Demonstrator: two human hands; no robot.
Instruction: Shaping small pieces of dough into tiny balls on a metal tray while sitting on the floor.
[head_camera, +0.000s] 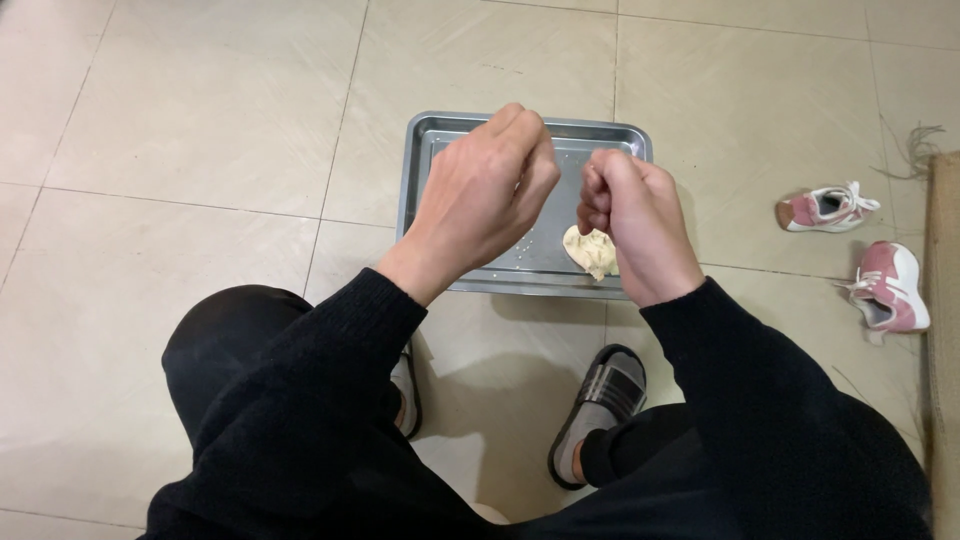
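A rectangular metal tray (422, 135) lies on the tiled floor in front of me. A pale lump of dough (592, 252) rests near its front right edge, partly hidden by my right hand. My left hand (485, 195) hovers over the tray's middle with its fingers curled together, fingertips pinched. My right hand (635, 225) is held as a loose fist just above the dough, close to the left hand without touching it. Nothing is visible inside either hand. Small pale crumbs dot the tray floor.
I am squatting in black sleeves and trousers, with grey striped slippers (600, 400) just behind the tray. Two small pink and white shoes (830, 208) (890, 287) lie on the floor at the right. A woven mat edge (942, 300) runs along the right border.
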